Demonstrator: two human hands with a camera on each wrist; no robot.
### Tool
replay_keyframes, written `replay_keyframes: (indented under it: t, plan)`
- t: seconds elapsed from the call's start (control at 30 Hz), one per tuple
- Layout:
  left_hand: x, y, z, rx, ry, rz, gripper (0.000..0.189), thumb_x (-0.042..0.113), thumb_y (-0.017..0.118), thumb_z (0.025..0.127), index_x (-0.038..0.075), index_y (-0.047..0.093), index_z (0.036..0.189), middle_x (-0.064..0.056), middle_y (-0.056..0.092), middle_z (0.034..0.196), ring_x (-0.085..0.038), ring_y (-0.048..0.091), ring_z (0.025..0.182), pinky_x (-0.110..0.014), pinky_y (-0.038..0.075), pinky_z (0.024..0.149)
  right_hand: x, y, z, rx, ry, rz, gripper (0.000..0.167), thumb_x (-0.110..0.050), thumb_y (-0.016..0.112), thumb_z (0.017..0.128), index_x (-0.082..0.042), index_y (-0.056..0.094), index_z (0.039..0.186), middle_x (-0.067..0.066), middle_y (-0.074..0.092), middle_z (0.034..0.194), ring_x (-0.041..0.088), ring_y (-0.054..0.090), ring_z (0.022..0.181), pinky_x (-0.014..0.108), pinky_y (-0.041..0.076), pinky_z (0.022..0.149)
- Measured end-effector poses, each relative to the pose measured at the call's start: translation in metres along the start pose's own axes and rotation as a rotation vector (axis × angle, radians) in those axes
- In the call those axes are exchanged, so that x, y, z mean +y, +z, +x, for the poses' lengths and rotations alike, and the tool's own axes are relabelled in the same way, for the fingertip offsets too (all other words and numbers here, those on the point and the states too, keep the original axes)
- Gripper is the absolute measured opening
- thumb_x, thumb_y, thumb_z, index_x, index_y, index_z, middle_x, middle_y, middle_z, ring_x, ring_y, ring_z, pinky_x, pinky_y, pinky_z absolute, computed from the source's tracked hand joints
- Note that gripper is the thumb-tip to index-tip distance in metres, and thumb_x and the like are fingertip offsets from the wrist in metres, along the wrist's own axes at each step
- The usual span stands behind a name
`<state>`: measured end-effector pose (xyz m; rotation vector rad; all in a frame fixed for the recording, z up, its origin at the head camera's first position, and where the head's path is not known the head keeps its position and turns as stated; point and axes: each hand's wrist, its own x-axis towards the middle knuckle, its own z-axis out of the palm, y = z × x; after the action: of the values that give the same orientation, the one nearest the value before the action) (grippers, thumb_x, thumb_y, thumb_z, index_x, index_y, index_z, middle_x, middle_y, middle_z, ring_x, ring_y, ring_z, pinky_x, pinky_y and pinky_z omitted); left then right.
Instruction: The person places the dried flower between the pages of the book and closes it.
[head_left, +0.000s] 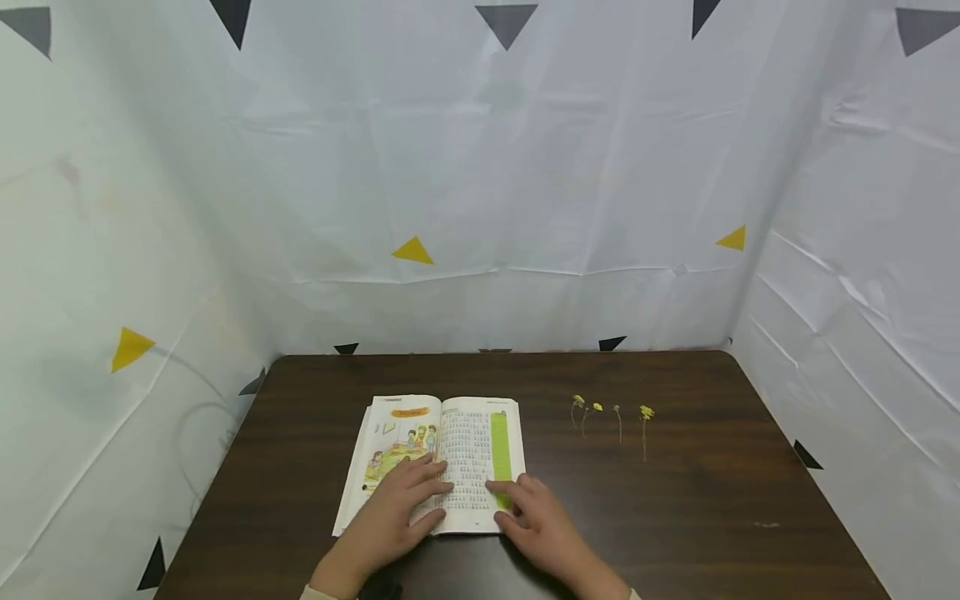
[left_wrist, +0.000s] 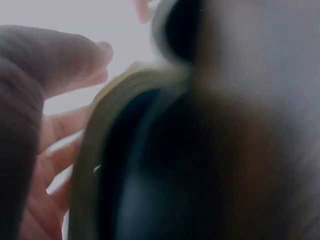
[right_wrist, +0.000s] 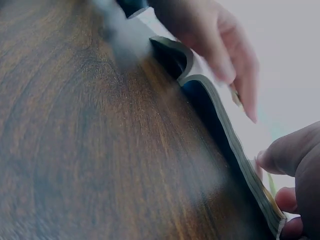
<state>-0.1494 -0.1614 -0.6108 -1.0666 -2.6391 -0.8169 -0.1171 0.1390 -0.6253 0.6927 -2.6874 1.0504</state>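
Observation:
An open book [head_left: 397, 406] lies on the table, with an illustrated left page and a right page of printed text beside a green strip. My left hand [head_left: 390, 510] rests over the left page, its fingers spread towards the spine. At the lower right of the text page, my right hand [head_left: 546, 527] touches the paper with its index finger stretched out and its thumb near the bottom edge. In the right wrist view, the right thumb [right_wrist: 287, 152] meets the page of the book [right_wrist: 227, 120], and other fingertips show at its corner. The left wrist view is dark and blurred.
Several small yellow flowers on thin stems [head_left: 647, 412] lie in a row right of the book. The brown wooden table [head_left: 712, 500] has rounded far corners. White sheeting [head_left: 555, 192] with black, grey and yellow triangles stands behind it and at both sides.

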Motion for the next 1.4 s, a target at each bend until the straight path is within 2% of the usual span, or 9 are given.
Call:
replay_keyframes:
  t: [0.07,0.13,0.23,0.67,0.97,1.07,1.2,1.3,1.4]
  plan:
    - [0.003,0.007,0.001,-0.068,-0.062,0.011,0.048,0.039,0.076,0.103,0.026,0.069,0.148,-0.006,0.053,0.168,-0.035,0.040,0.163,-0.066,0.031,0.129,0.000,0.000,0.000,0.007,-0.005,0.006,0.044,-0.017,0.084,0.095,-0.020,0.075,0.138,-0.012,0.052,0.087,0.000,0.042,0.080,0.017,0.038,0.070]
    - [0.004,0.012,0.002,-0.109,-0.109,0.028,0.055,0.046,0.070,0.105,0.031,0.060,0.157,-0.005,0.044,0.174,-0.035,0.030,0.168,-0.069,0.024,0.131,0.000,0.000,0.000,0.015,-0.009,0.007,0.044,-0.016,0.084,0.095,-0.020,0.075,0.138,-0.011,0.052,0.086,0.000,0.042,0.080,0.017,0.038,0.070]
    - [0.005,0.014,0.002,-0.115,-0.148,0.039,0.057,0.051,0.066,0.106,0.036,0.055,0.160,-0.004,0.040,0.177,-0.035,0.024,0.170,-0.071,0.021,0.131,0.001,-0.001,0.000,0.026,-0.015,0.002,0.044,-0.016,0.084,0.094,-0.020,0.075,0.137,-0.011,0.052,0.086,0.001,0.042,0.081,0.017,0.038,0.070]
    - [0.005,0.015,0.003,-0.117,-0.154,0.026,0.058,0.051,0.066,0.106,0.037,0.055,0.161,-0.002,0.038,0.178,-0.034,0.023,0.170,-0.073,0.018,0.131,0.000,-0.004,-0.002,0.005,0.024,-0.004,0.043,-0.018,0.084,0.096,-0.023,0.075,0.137,-0.012,0.053,0.087,0.000,0.041,0.080,0.017,0.038,0.069]
    - [0.000,0.012,0.003,-0.104,-0.156,0.028,0.058,0.051,0.068,0.105,0.036,0.056,0.160,-0.002,0.040,0.177,-0.034,0.024,0.170,-0.071,0.019,0.131,-0.009,-0.008,0.004,0.022,0.127,0.181,0.024,-0.008,0.079,0.098,-0.020,0.081,0.119,-0.017,0.055,0.082,-0.001,0.049,0.072,0.019,0.046,0.064]
    - [-0.001,0.012,0.002,-0.104,-0.156,0.022,0.058,0.051,0.068,0.105,0.036,0.056,0.160,-0.002,0.041,0.177,-0.033,0.024,0.170,-0.071,0.019,0.131,-0.012,-0.016,0.006,0.066,0.114,0.181,0.018,-0.005,0.078,0.098,-0.017,0.082,0.112,-0.015,0.056,0.082,-0.004,0.048,0.066,0.018,0.046,0.059]
    - [-0.001,0.012,0.001,-0.108,-0.152,0.010,0.058,0.051,0.068,0.105,0.036,0.056,0.160,-0.003,0.040,0.177,-0.034,0.024,0.170,-0.072,0.019,0.130,-0.010,-0.035,0.011,0.184,0.112,0.114,0.012,-0.004,0.081,0.097,-0.016,0.081,0.100,-0.015,0.054,0.079,-0.004,0.046,0.064,0.018,0.044,0.058]
    - [0.000,0.012,0.000,-0.121,-0.163,0.000,0.058,0.051,0.067,0.105,0.036,0.055,0.160,-0.002,0.039,0.177,-0.034,0.023,0.170,-0.071,0.018,0.131,-0.005,-0.051,0.015,0.265,0.144,0.045,0.015,-0.006,0.082,0.096,-0.019,0.078,0.092,-0.016,0.055,0.079,-0.003,0.048,0.066,0.019,0.045,0.059]
    - [0.000,0.013,-0.002,-0.125,-0.175,0.007,0.058,0.052,0.066,0.106,0.037,0.055,0.161,-0.001,0.039,0.178,-0.033,0.022,0.170,-0.070,0.017,0.132,0.004,-0.063,0.020,0.309,0.198,-0.016,0.017,-0.008,0.081,0.097,-0.023,0.076,0.091,-0.016,0.057,0.079,-0.001,0.050,0.067,0.021,0.046,0.060]
